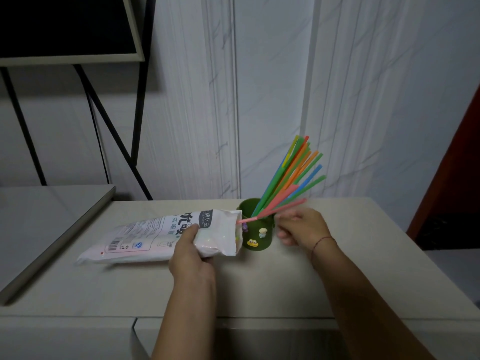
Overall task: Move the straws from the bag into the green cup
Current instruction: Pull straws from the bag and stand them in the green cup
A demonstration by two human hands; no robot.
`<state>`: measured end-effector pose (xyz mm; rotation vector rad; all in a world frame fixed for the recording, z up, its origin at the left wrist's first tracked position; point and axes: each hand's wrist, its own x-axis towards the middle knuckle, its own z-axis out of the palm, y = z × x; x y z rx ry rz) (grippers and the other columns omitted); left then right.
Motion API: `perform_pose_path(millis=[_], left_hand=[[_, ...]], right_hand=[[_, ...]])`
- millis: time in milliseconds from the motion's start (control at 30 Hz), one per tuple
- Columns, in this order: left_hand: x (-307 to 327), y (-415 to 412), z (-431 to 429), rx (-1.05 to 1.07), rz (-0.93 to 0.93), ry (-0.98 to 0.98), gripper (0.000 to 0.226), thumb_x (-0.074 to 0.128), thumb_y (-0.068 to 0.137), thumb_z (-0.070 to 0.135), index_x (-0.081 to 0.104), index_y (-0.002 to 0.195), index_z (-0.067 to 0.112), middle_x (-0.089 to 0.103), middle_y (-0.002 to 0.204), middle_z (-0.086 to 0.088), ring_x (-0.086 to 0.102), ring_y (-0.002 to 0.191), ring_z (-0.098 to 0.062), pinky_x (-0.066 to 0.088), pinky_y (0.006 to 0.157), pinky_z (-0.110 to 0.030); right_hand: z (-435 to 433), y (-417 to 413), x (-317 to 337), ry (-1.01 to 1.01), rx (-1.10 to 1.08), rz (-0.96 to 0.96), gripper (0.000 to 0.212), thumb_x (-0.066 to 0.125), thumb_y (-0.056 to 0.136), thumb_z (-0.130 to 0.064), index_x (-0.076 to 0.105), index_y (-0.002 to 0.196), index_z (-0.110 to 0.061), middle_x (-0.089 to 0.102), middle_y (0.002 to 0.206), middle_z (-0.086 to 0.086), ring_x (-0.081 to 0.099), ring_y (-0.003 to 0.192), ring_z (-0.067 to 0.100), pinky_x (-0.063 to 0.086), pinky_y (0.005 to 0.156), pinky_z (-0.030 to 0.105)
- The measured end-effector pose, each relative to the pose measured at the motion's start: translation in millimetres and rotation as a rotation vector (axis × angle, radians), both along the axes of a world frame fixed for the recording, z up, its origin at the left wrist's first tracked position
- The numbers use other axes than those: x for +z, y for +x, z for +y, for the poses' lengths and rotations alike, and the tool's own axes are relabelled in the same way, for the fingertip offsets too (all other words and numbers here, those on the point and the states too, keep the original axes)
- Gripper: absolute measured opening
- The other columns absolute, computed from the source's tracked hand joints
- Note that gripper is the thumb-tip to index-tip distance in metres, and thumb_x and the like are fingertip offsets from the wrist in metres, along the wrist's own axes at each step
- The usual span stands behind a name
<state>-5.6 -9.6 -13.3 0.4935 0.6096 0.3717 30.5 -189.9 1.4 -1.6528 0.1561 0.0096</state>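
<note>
A white printed straw bag (155, 236) lies on the counter with its open mouth at the green cup (259, 236). My left hand (192, 255) grips the bag near that mouth. The cup carries small cartoon stickers and holds several coloured straws (291, 172) that fan out to the upper right. A pink straw (262, 215) sticks out of the bag mouth and crosses the cup's rim. My right hand (301, 227), just right of the cup, pinches the straw's far end with curled fingers. This end is blurred.
The pale counter (259, 281) runs to a marbled wall behind the cup. A raised grey slab (46, 216) lies at the left under a black metal frame (109, 126). A drawer front and a dark gap sit at the near edge.
</note>
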Motion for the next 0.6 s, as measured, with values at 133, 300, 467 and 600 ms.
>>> perform_pose_path(millis=[133,300,467,600], left_hand=[[4,-4,-5,0.032,-0.005,0.081,0.033,0.068,0.078,-0.001,0.063,0.108,0.012,0.069,0.116,-0.008,0.068,0.102,-0.025,0.052,0.094,-0.046],[15,-12,-13,0.145,-0.057,0.296,0.034,0.073,0.074,0.000,0.065,0.105,0.013,0.071,0.108,-0.007,0.070,0.093,-0.020,0.056,0.088,-0.041],[22,-17,-17,0.158,-0.125,0.537,0.050,0.077,0.073,0.005,0.059,0.119,0.015,0.070,0.111,0.001,0.069,0.096,-0.013,0.056,0.090,-0.042],[21,-16,-18,0.156,-0.129,0.575,0.055,0.078,0.072,0.006,0.057,0.121,0.018,0.069,0.114,0.001,0.069,0.098,-0.012,0.055,0.091,-0.042]], right_hand=[[10,-19,-1,0.214,0.204,0.318,0.019,0.053,0.092,-0.014,0.059,0.078,-0.003,0.062,0.061,0.011,0.061,0.042,0.010,0.050,0.041,0.019],[25,-25,0,0.617,0.297,0.477,0.041,0.039,0.098,-0.034,0.062,0.098,0.000,0.068,0.093,0.016,0.065,0.084,0.027,0.058,0.065,0.036],[30,-24,-2,0.754,0.265,0.485,0.043,0.035,0.099,-0.036,0.064,0.100,-0.003,0.065,0.102,0.014,0.062,0.092,0.028,0.050,0.074,0.042],[35,-24,-5,0.791,0.273,0.498,0.039,0.034,0.099,-0.030,0.063,0.107,-0.005,0.063,0.106,0.013,0.060,0.095,0.029,0.049,0.073,0.042]])
